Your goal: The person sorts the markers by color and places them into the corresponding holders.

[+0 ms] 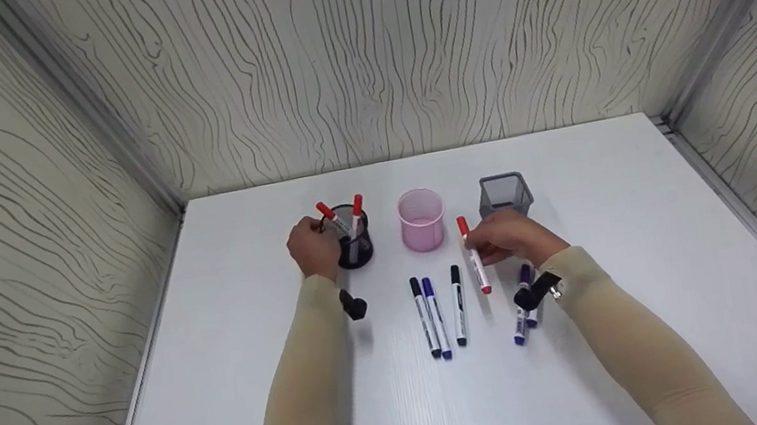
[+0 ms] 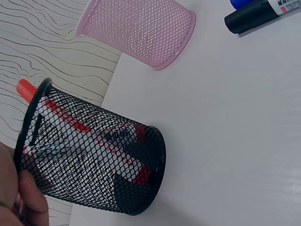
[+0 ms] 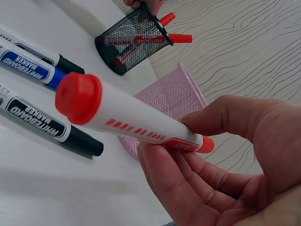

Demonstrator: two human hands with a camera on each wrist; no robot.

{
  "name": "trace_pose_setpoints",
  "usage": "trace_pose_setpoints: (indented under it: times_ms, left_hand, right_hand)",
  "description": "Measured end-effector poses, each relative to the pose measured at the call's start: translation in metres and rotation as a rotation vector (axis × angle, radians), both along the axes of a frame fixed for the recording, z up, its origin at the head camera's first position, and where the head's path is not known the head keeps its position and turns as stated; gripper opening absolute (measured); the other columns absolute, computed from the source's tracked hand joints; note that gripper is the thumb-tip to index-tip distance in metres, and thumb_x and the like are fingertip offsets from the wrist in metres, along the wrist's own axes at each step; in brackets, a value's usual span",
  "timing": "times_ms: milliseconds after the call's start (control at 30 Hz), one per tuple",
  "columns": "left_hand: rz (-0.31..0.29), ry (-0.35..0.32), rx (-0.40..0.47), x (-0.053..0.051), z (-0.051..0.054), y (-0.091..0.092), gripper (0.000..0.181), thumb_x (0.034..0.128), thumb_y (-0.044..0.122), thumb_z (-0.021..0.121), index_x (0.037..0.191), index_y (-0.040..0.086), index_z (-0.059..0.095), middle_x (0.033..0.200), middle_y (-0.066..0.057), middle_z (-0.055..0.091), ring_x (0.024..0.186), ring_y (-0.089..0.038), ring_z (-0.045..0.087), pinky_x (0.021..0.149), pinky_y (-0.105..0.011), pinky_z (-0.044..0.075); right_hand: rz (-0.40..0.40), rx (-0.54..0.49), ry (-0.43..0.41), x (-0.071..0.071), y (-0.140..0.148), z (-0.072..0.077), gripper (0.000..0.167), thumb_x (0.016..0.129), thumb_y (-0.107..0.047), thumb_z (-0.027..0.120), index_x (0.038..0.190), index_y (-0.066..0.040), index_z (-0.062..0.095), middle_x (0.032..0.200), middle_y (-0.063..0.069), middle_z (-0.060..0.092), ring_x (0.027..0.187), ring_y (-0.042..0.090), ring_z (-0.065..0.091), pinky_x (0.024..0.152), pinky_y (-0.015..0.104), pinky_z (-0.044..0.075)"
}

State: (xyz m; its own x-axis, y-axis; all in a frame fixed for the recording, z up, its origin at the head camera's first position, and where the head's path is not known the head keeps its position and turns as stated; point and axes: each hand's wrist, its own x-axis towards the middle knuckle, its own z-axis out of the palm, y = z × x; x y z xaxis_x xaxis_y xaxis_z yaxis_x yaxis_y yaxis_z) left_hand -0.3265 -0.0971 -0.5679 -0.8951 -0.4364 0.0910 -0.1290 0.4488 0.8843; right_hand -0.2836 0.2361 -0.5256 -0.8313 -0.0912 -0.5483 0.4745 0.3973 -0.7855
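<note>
My left hand (image 1: 315,249) grips the rim of a black mesh pen cup (image 1: 357,256) at its left side. Two red markers (image 2: 101,148) lean inside that cup, their red ends above the rim. Between thumb and fingers, my right hand (image 1: 509,233) pinches a red whiteboard marker (image 3: 141,110) by its white barrel. It is held tilted above the table, to the right of a pink mesh cup (image 1: 423,230). Behind the right hand stands a grey square mesh holder (image 1: 504,189), partly hidden by the hand.
On the white table (image 1: 411,420) lie two black markers (image 1: 458,306) and a blue marker (image 1: 437,321). Two more blue or purple markers (image 1: 520,327) lie under the right wrist, partly covered. Patterned wall panels (image 1: 354,57) enclose the back and sides.
</note>
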Motion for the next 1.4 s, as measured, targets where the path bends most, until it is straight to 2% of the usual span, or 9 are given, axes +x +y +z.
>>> trace_pose_setpoints:
  times_ms: [167, 433, 767, 900, 1000, 1167, 1300, 1400]
  left_hand:
    - [0.008, 0.031, -0.019, -0.001, -0.002, -0.001, 0.009, 0.1007, -0.004, 0.069, 0.103, -0.006, 0.079, 0.108, -0.025, 0.081, 0.103, -0.037, 0.073, 0.096, -0.053, 0.062]
    - [0.004, 0.028, -0.008, 0.000, 0.000, -0.001, 0.009, 0.1013, -0.004, 0.070, 0.103, -0.006, 0.079, 0.110, -0.025, 0.082, 0.103, -0.037, 0.074, 0.095, -0.054, 0.062]
    - [0.000, -0.017, -0.007, 0.000, 0.002, 0.000, 0.012, 0.1059, -0.001, 0.069, 0.110, -0.006, 0.079, 0.117, -0.024, 0.082, 0.111, -0.037, 0.076, 0.098, -0.051, 0.064]
    - [0.002, -0.010, -0.024, 0.000, 0.003, 0.000, 0.012, 0.1046, -0.001, 0.069, 0.109, -0.006, 0.079, 0.115, -0.025, 0.082, 0.110, -0.038, 0.076, 0.098, -0.052, 0.064]
    - [0.002, 0.000, -0.034, 0.000, 0.004, 0.001, 0.011, 0.1031, -0.002, 0.070, 0.107, -0.006, 0.079, 0.112, -0.025, 0.082, 0.108, -0.038, 0.076, 0.098, -0.053, 0.064]
    - [0.008, 0.017, -0.051, -0.001, 0.003, 0.001, 0.009, 0.1013, -0.002, 0.071, 0.103, -0.005, 0.079, 0.109, -0.024, 0.082, 0.105, -0.037, 0.075, 0.096, -0.053, 0.063]
    - [0.014, 0.030, -0.060, 0.000, 0.002, 0.000, 0.009, 0.0999, -0.002, 0.071, 0.101, -0.005, 0.079, 0.106, -0.025, 0.082, 0.103, -0.039, 0.075, 0.095, -0.054, 0.063]
    - [0.011, 0.031, -0.070, 0.001, 0.002, -0.001, 0.011, 0.0981, -0.003, 0.070, 0.102, -0.006, 0.079, 0.106, -0.025, 0.082, 0.103, -0.040, 0.076, 0.096, -0.055, 0.062]
  right_hand:
    - [0.051, -0.025, 0.020, -0.005, -0.010, 0.013, 0.010, 0.103, -0.010, 0.076, 0.109, -0.002, 0.074, 0.081, -0.001, 0.075, 0.072, 0.008, 0.075, 0.071, 0.023, 0.067]
    - [0.099, -0.039, 0.070, -0.013, -0.034, 0.030, 0.013, 0.105, -0.012, 0.078, 0.113, -0.002, 0.075, 0.086, 0.000, 0.077, 0.075, 0.010, 0.077, 0.075, 0.024, 0.069]
    - [0.138, -0.062, 0.120, -0.028, -0.076, 0.044, 0.011, 0.103, -0.013, 0.080, 0.109, -0.005, 0.077, 0.088, 0.001, 0.079, 0.076, 0.011, 0.079, 0.073, 0.023, 0.068]
    - [0.143, -0.066, 0.144, -0.035, -0.093, 0.051, 0.008, 0.102, -0.011, 0.082, 0.107, -0.005, 0.078, 0.089, 0.002, 0.080, 0.078, 0.011, 0.080, 0.074, 0.024, 0.068]
    - [0.124, -0.106, 0.164, -0.040, -0.106, 0.055, 0.005, 0.102, -0.008, 0.081, 0.106, -0.005, 0.078, 0.091, 0.002, 0.080, 0.079, 0.012, 0.080, 0.076, 0.026, 0.069]
    - [0.081, -0.204, 0.278, -0.047, -0.132, 0.057, 0.004, 0.103, -0.004, 0.079, 0.104, -0.003, 0.076, 0.093, 0.002, 0.078, 0.078, 0.011, 0.078, 0.078, 0.029, 0.071]
    - [0.020, -0.288, 0.425, -0.049, -0.150, 0.053, 0.011, 0.104, -0.004, 0.082, 0.112, -0.001, 0.076, 0.101, 0.003, 0.078, 0.088, 0.011, 0.078, 0.095, 0.041, 0.072]
    - [-0.018, -0.305, 0.532, -0.049, -0.160, 0.048, 0.018, 0.103, -0.005, 0.083, 0.120, 0.000, 0.078, 0.109, 0.007, 0.079, 0.096, 0.012, 0.077, 0.100, 0.043, 0.071]
